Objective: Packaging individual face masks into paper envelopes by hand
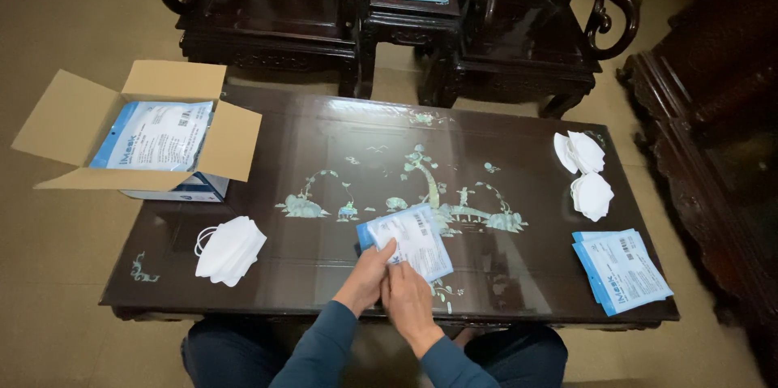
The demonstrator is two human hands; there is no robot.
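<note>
I hold a flat blue and white mask packet (412, 235) over the near middle of a dark inlaid table (324, 132). My left hand (367, 276) grips its lower left corner. My right hand (408, 297) sits just beside it, fingers pinching the packet's lower edge. Both hands touch each other near the table's front edge. A stack of white folded masks (230, 250) lies to the left of my hands.
An open cardboard box (77, 116) holding more packets overhangs the table's far left corner. On the right lie two piles of white masks (585, 173) and a stack of blue packets (622, 272). Dark wooden chairs (267, 7) and a small side table (409, 15) stand behind.
</note>
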